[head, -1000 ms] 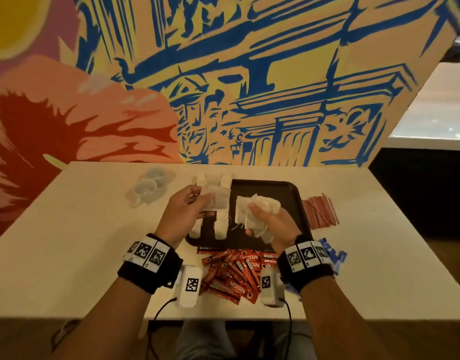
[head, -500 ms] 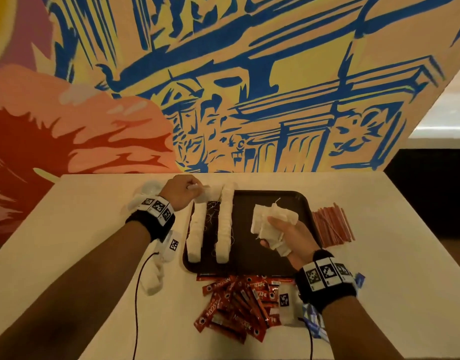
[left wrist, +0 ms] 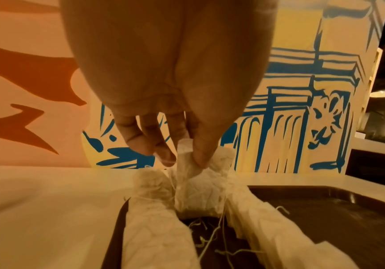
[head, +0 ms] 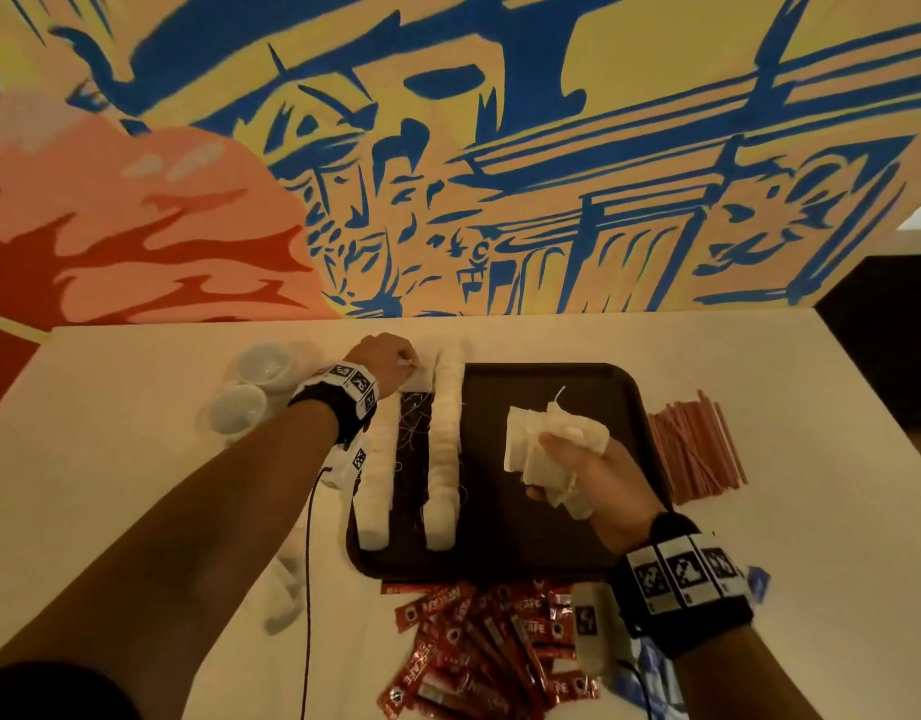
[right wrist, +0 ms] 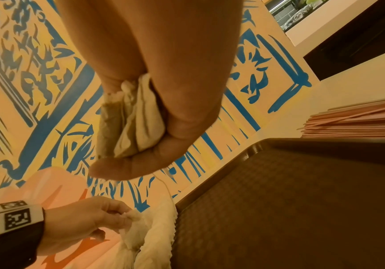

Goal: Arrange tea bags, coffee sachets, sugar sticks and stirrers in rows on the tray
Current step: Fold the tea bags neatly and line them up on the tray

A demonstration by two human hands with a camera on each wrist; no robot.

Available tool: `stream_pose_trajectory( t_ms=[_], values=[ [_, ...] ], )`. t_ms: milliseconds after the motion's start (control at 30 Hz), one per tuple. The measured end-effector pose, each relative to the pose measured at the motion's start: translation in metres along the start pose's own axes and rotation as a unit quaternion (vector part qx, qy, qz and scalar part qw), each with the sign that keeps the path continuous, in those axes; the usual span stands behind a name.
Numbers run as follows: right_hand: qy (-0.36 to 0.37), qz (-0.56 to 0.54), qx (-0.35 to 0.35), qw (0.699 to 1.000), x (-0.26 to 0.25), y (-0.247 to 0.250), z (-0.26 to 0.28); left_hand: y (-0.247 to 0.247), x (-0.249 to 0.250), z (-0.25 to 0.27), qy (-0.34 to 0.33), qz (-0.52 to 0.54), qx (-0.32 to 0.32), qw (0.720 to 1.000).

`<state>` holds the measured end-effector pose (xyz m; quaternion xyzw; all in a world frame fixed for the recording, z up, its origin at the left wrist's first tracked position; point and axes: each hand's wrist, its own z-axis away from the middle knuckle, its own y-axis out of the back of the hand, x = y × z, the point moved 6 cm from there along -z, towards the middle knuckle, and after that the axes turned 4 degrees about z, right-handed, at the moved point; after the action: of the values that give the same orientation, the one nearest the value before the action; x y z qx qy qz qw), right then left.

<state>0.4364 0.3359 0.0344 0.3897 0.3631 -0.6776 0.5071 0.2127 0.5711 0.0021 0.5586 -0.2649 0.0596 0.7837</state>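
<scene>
A dark tray (head: 541,532) lies mid-table with two long rows of white tea bags (head: 442,449) along its left side. At the far end of the left row, my left hand (head: 403,363) pinches one tea bag (left wrist: 188,163) between thumb and finger and sets it down there. Over the tray's middle, my right hand (head: 567,459) grips a bunch of tea bags (head: 546,433); the right wrist view shows the bunch of tea bags (right wrist: 129,127) held in the fist. Red coffee sachets (head: 479,646) are heaped before the tray. Pink stirrers (head: 692,444) lie to its right.
Two small white cups (head: 250,387) stand left of the tray near the painted wall. Blue sugar sticks (head: 650,678) peek out under my right wrist. The white table (head: 136,459) ends at a dark drop on the right.
My left hand has carried one tea bag from in front of me to the far end of the left row. My right hand has stayed over the tray with its bunch.
</scene>
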Motion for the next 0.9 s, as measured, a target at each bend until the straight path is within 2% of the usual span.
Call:
stream_pose_trajectory(
  t_ms=[100,300,433,567,700,800,900],
  values=[
    [-0.006,0.021,-0.007,1.000,0.002,0.001,-0.006,-0.008,-0.006,-0.011,0.002,-0.017,-0.018,1.000],
    [-0.004,0.032,-0.025,0.999,0.004,0.000,-0.014,-0.009,-0.007,-0.021,0.008,-0.012,-0.012,1.000],
    [-0.064,0.034,-0.044,0.996,0.010,-0.005,-0.022,-0.009,-0.007,-0.026,0.021,0.011,-0.013,1.000],
    [-0.030,-0.012,-0.011,0.999,0.008,-0.003,-0.015,-0.010,-0.007,-0.031,0.031,0.007,-0.016,0.999],
    [-0.032,-0.007,-0.018,0.999,0.006,-0.006,-0.011,-0.010,-0.005,-0.034,0.025,-0.007,-0.014,1.000],
    [-0.052,0.021,-0.040,0.998,0.002,-0.009,-0.008,-0.006,-0.004,-0.034,0.017,-0.021,0.002,1.000],
    [-0.031,0.009,-0.025,0.999,-0.004,-0.008,-0.003,0.000,-0.007,-0.032,0.033,-0.040,0.031,0.998]
  ],
)
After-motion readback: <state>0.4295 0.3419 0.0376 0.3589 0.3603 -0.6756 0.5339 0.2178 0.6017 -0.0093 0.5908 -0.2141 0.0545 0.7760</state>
